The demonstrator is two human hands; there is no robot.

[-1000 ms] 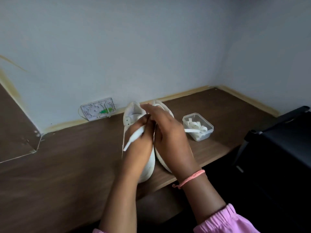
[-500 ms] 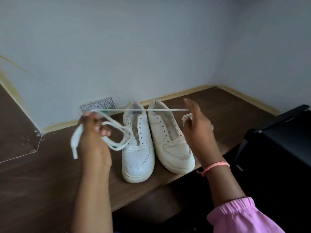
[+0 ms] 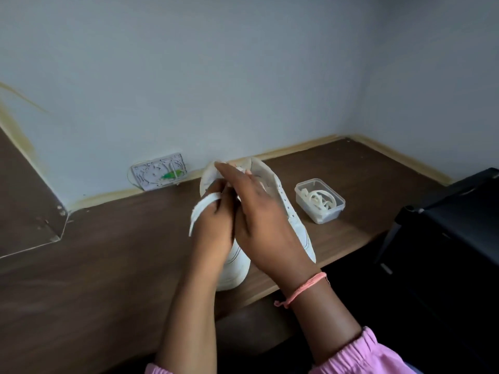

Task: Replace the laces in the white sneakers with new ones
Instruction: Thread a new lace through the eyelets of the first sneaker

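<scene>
Brown counter (image 3: pixel 108 265) along the wall carries 2 white sneakers (image 3: pixel 294 222), above which the left hand (image 3: pixel 213 225) pinches a limp, light flat lace (image 3: pixel 201 211)—likely best gripped near its tip—while the right hand's (image 3: pixel 259 220) grip is unclear.

A brown wood tabletop (image 3: pixel 108 265) carries two white sneakers (image 3: pixel 294 225) side by side, with a clear tub (image 3: pixel 320 201) of laces just beside them.

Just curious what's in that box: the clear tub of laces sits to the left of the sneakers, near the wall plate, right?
Not quite. In the head view the tub of laces sits to the right of the sneakers; the wall plate is on their left.
</scene>
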